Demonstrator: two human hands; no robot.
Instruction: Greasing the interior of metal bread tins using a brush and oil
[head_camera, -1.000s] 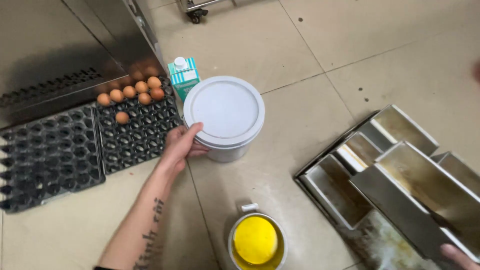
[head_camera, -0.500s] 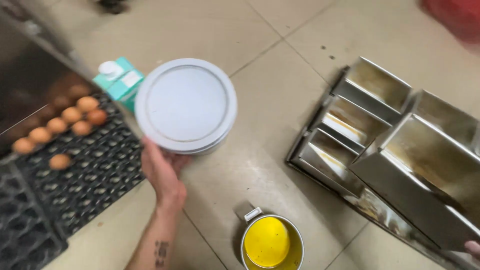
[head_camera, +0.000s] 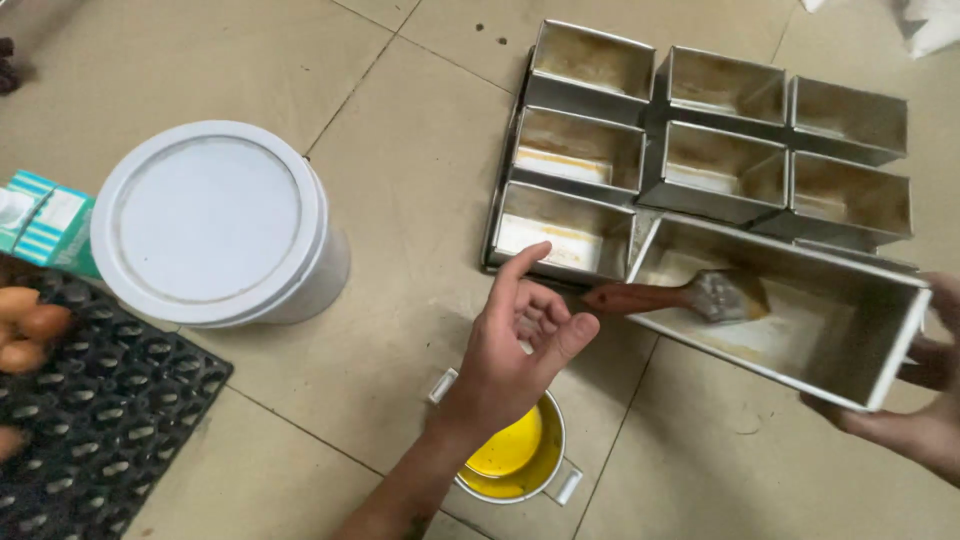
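Your left hand (head_camera: 515, 345) hangs half open over the tiled floor, fingers loosely curled, forefinger pointing up and away, and it holds nothing. Just to its right lies the pastry brush (head_camera: 680, 297): its reddish wooden handle points straight toward your left palm, and its greasy bristles rest inside the long loaf tin (head_camera: 790, 300). The brush's long axis runs nearly level across the view, handle end to the left and bristles to the right, so the handle tip sits a short way off your left fingertips, not quite touching as far as you can see.

Your right hand (head_camera: 915, 400) grips the long loaf tin at its near right end, fingers wrapped under and around the corner. The tin is tipped up so its open mouth faces you, and its long axis slants from upper left to lower right. Only part of this hand shows at the frame's edge.

Of the two, your left hand is plainly nearer the brush handle; your right is busy with the tin.

Beyond the tin stands a tray of smaller loaf tins (head_camera: 700, 130), set in rows. Below your left wrist sits a small metal pot of yellow oil (head_camera: 520, 460). Well to the left are a white lidded bucket (head_camera: 215, 225), a teal carton (head_camera: 45, 220) and a black egg tray (head_camera: 90, 420) with a few brown eggs.
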